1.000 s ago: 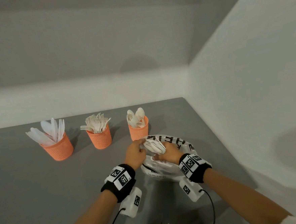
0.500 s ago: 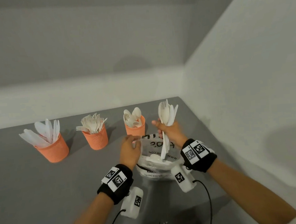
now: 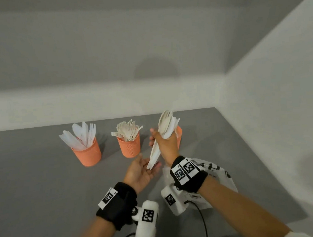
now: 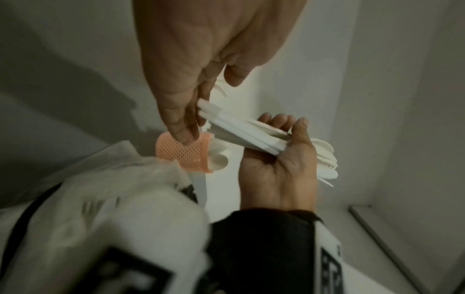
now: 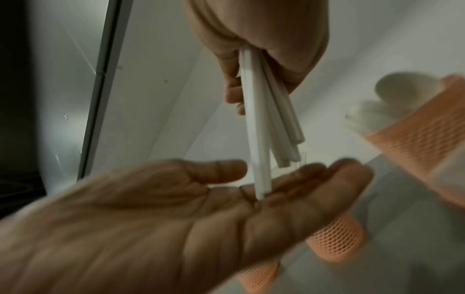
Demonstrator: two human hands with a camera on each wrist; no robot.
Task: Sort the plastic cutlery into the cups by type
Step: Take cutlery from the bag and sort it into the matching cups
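My right hand [image 3: 162,138] grips a bundle of white plastic cutlery [image 3: 166,126] upright, heads up, above the table. The bundle [image 4: 246,135] mixes spoon and fork heads. My left hand [image 3: 150,167] lies open, palm up, under the handle ends [image 5: 264,123], which touch its fingers [image 5: 297,185]. Three orange mesh cups stand in a row: the knife cup [image 3: 87,153] at left, the fork cup [image 3: 129,147] in the middle, the spoon cup [image 3: 179,134] largely hidden behind my right hand.
A crumpled white plastic bag [image 3: 216,171] with black print lies on the grey table [image 3: 36,182] under my right forearm. White walls close off the back and the right side. Bare table surface stretches to the left of the cups.
My right hand lifted the cutlery bundle out of the bag and carried it left, in front of the spoon cup. My left hand let go of the bag and turned palm up beneath the handles.
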